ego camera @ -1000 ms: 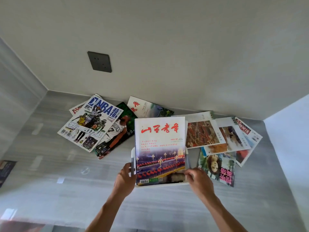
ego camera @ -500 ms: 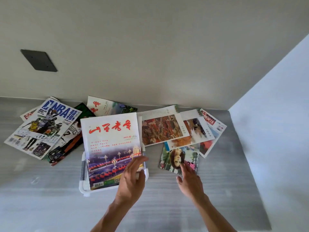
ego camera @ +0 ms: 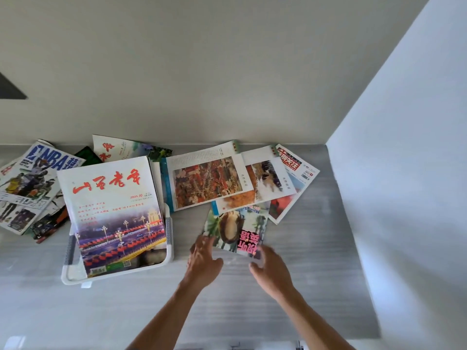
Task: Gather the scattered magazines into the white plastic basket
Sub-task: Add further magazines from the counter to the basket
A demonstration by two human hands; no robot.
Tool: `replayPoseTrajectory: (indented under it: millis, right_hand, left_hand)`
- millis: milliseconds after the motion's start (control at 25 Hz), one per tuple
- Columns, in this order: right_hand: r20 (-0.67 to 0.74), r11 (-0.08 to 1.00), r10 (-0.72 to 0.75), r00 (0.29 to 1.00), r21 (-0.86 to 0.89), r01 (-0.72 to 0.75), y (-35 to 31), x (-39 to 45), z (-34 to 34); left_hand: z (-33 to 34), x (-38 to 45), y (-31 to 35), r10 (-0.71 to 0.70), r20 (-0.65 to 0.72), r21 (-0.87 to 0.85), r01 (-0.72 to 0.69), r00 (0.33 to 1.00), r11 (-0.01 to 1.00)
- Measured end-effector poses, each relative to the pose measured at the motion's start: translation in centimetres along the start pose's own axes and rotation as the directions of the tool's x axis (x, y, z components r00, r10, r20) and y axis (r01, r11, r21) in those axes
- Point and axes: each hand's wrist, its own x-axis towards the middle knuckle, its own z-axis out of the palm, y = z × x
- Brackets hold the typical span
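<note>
The white plastic basket [ego camera: 168,232] stands left of centre on the grey table. A large magazine with a red title [ego camera: 113,210] lies in it and overhangs its far side. To its right a magazine with pink characters [ego camera: 237,231] lies flat on the table. My left hand [ego camera: 203,258] touches its near left corner with fingers spread. My right hand [ego camera: 269,270], blurred, reaches its near right corner. More magazines are scattered behind: a painting cover [ego camera: 207,180], a second art cover [ego camera: 265,183], a red-header one [ego camera: 295,178], and an NBA magazine [ego camera: 27,183] at the left.
A pale wall runs right behind the magazines. A white side panel [ego camera: 404,173] closes the table on the right. A dark green magazine [ego camera: 50,223] and a red-lettered one [ego camera: 118,147] lie near the basket. A dark wall plate [ego camera: 10,89] shows at the left edge.
Both hands let go of the red-titled magazine, which stays in the basket. They moved right to the near edge of the pink-lettered magazine. The view swung right.
</note>
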Motion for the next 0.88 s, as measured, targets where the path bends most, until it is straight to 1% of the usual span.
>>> replayPoseTrajectory:
  millis: [40,80,120,160,200,240,280,320,360,400,440,480,520,560,600,640,680,720,760,800,840,880]
  right_hand:
    - [-0.025,0.967,0.143,0.989,0.215,-0.135,-0.2,1.3,-1.0]
    - [0.012,0.861,0.282,0.959,0.438,-0.259,-0.3,2.4,-1.5]
    - [0.084,0.702,0.37,0.925,0.627,-0.338,-0.4,3.4,-1.6]
    - [0.15,0.557,0.421,0.895,0.735,-0.386,-0.4,4.2,-1.6]
    - [0.177,0.473,0.457,0.872,0.781,-0.407,-0.3,4.8,-1.3]
    - [0.176,0.432,0.492,0.853,0.801,-0.414,-0.2,5.2,-1.1]
    - [0.146,0.44,0.519,0.842,0.799,-0.41,-0.3,5.3,-1.1]
    - [0.094,0.503,0.521,0.848,0.769,-0.394,-0.4,5.3,-1.3]
    - [0.036,0.602,0.483,0.875,0.712,-0.362,-0.4,5.0,-1.8]
    - [-0.018,0.705,0.423,0.906,0.634,-0.317,-0.5,4.4,-2.6]
    - [-0.077,0.802,0.353,0.932,0.538,-0.259,-0.5,3.4,-3.7]
    - [-0.148,0.889,0.281,0.948,0.412,-0.199,-0.4,2.3,-4.9]
    - [-0.22,0.957,0.196,0.956,0.255,-0.138,-0.3,0.9,-6.3]
    - [-0.269,0.994,0.097,0.958,0.066,-0.082,-0.7,-0.4,-8.1]
    - [-0.289,0.992,-0.006,0.957,-0.125,-0.031,-1.4,-1.7,-10.0]
    - [-0.27,0.955,-0.112,0.956,-0.297,0.028,-2.3,-2.8,-12.1]
    - [-0.217,0.893,-0.213,0.953,-0.439,0.099,-3.6,-3.7,-14.1]
    - [-0.142,0.817,-0.3,0.943,-0.549,0.178,-5.1,-4.4,-15.8]
    - [-0.069,0.742,-0.379,0.923,-0.619,0.259,-6.7,-4.8,-17.2]
    - [-0.007,0.676,-0.453,0.891,-0.654,0.339,-8.4,-5.1,-18.3]
    - [0.017,0.633,-0.535,0.845,-0.654,0.414,-10.2,-5.5,-18.8]
    - [-0.001,0.612,-0.614,0.789,-0.633,0.475,-11.9,-5.9,-18.9]
  left_hand:
    - [0.1,1.2,0.1,-0.041,-0.007,-0.01,0.041,0.999,0.999]
    - [0.3,2.2,0.0,-0.073,-0.018,-0.007,0.072,0.997,0.997]
    - [0.6,2.8,-0.2,-0.088,-0.033,0.016,0.089,0.996,0.996]
    - [0.8,3.1,-0.4,-0.088,-0.052,0.031,0.09,0.995,0.995]
    - [1.2,3.0,-0.7,-0.069,-0.066,0.01,0.07,0.995,0.998]
    - [1.5,2.7,-1.1,-0.036,-0.066,-0.056,0.032,0.997,0.998]
    - [1.7,2.1,-1.3,-0.009,-0.043,-0.14,0.003,0.999,0.99]
    - [1.8,1.3,-1.5,0.011,0.0,-0.215,-0.011,1.0,0.977]
    - [1.9,0.4,-1.8,0.013,0.052,-0.28,0.002,0.999,0.96]
    - [2.1,-0.3,-2.1,0.003,0.1,-0.327,0.03,0.995,0.945]
    - [2.3,-1.1,-2.1,0.0,0.118,-0.331,0.039,0.993,0.943]
    - [2.4,-1.8,-2.1,0.01,0.08,-0.315,0.016,0.997,0.949]
    - [2.0,-2.4,-1.7,0.015,-0.023,-0.285,-0.021,1.0,0.958]
    - [1.4,-2.7,-1.1,0.035,-0.164,-0.258,-0.077,0.986,0.963]
    - [0.4,-2.9,0.0,0.086,-0.291,-0.207,-0.15,0.953,0.967]
    - [-0.9,-3.1,1.3,0.172,-0.395,-0.122,-0.237,0.902,0.964]
    - [-2.2,-3.3,2.6,0.281,-0.455,-0.005,-0.318,0.845,0.948]
    - [-3.7,-3.6,3.9,0.399,-0.452,0.113,-0.392,0.798,0.913]
    - [-5.2,-3.8,5.2,0.504,-0.387,0.223,-0.452,0.772,0.864]
    - [-6.6,-3.9,6.5,0.582,-0.282,0.308,-0.502,0.763,0.808]
    - [-7.8,-3.9,7.2,0.639,-0.18,0.35,-0.559,0.748,0.752]
    - [-8.9,-4.2,7.4,0.668,-0.107,0.316,-0.612,0.737,0.725]
